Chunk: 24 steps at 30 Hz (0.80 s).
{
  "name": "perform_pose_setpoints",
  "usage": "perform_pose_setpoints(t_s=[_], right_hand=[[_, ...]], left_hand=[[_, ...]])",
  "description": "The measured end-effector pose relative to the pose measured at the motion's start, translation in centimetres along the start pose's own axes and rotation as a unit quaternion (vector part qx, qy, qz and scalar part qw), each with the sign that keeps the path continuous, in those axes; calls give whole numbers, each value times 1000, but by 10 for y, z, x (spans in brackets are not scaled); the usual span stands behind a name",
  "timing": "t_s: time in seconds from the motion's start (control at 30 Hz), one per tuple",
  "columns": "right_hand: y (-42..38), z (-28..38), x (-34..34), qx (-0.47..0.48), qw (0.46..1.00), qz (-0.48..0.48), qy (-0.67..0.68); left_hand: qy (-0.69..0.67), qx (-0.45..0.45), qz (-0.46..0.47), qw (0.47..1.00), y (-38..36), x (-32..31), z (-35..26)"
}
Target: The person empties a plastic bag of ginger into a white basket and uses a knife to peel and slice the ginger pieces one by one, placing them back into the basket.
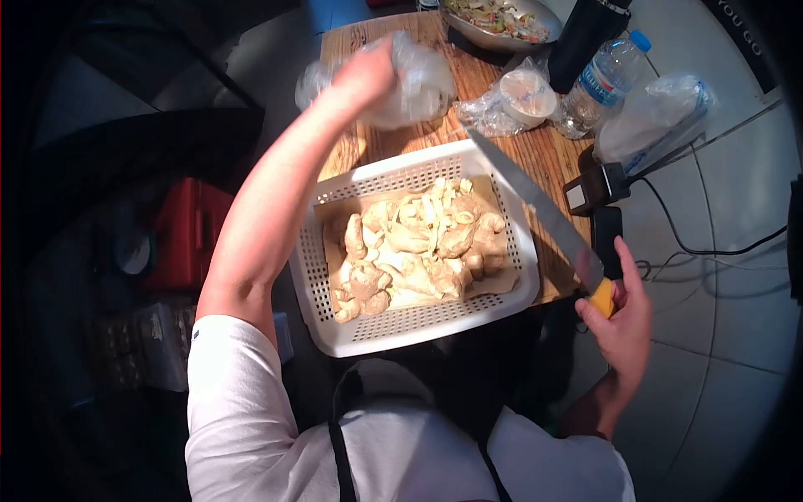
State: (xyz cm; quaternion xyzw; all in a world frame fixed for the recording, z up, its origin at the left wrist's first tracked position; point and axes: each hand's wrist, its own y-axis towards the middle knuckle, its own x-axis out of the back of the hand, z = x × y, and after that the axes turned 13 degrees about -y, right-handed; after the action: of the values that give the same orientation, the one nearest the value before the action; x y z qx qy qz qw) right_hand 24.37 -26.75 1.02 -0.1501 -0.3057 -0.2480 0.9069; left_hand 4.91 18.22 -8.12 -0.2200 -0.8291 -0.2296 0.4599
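My right hand (623, 322) is closed round the yellow handle of a long knife (544, 209), whose blade points up and left over the basket's right rim. Stretched out to the far side of the table, my left hand (368, 74) is at a clear plastic bag (418, 84); its fingers are blurred and partly hidden. Between my arms, a white perforated basket (322, 333) holds several ginger roots (365, 284) and pale peelings or slices (437, 205) on brown paper.
On the wooden table (347, 42) stand a metal pan of chopped food (502, 21), a wrapped bowl (527, 96), a black flask (585, 42) and a water bottle (604, 79). A black adapter (595, 188) with cables lies right. A red box (188, 234) is at left.
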Motion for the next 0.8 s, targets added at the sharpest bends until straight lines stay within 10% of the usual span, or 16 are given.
perform_pose_setpoints(t_s=[0.17,0.33,0.63,0.7,0.73,0.8], right_hand=[[2,-11,1,-1,1000,25,-4],[13,-13,-10,3,1000,30,-6],[18,-20,-17,19,999,-7,50],[19,-15,-22,17,997,-12,81],[17,-11,-24,15,995,-10,93],[15,-11,-21,15,996,9,91]], left_hand=[[41,231,264,936,-58,-20,-48],[42,55,341,938,-44,4,-15],[-181,-5,-119,976,-27,42,-33],[-131,-204,-129,962,-17,0,-15],[-155,-198,43,967,-28,8,-29],[-382,77,107,915,-39,-15,-36]])
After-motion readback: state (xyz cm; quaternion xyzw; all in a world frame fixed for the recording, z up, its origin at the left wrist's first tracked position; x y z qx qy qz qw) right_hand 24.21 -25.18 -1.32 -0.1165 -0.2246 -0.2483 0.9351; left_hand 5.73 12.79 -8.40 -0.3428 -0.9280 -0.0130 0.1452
